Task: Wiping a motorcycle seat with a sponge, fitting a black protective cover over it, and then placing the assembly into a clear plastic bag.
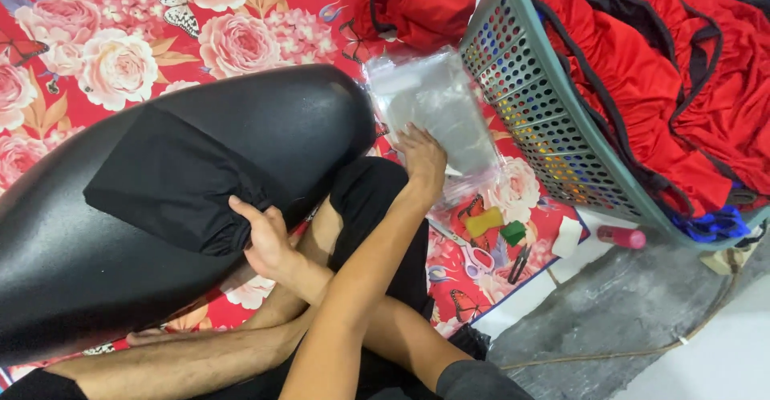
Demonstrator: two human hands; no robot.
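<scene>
My left hand (261, 235) is closed on the folded black cloth (172, 179) lying on the black cushion (265, 107). My right hand (421, 159) presses flat, fingers spread, on the clear plastic bags (437, 107) beside that cushion. I'd peel one bag cleanly and keep the fold pinned.

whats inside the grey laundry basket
The grey laundry basket is piled with red cloth edged in black, and a bit of blue fabric shows low down. Anything beneath the pile is covered.

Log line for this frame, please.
left hand: grips folded black cloth | right hand: on clear plastic bags | basket: red garments
</scene>
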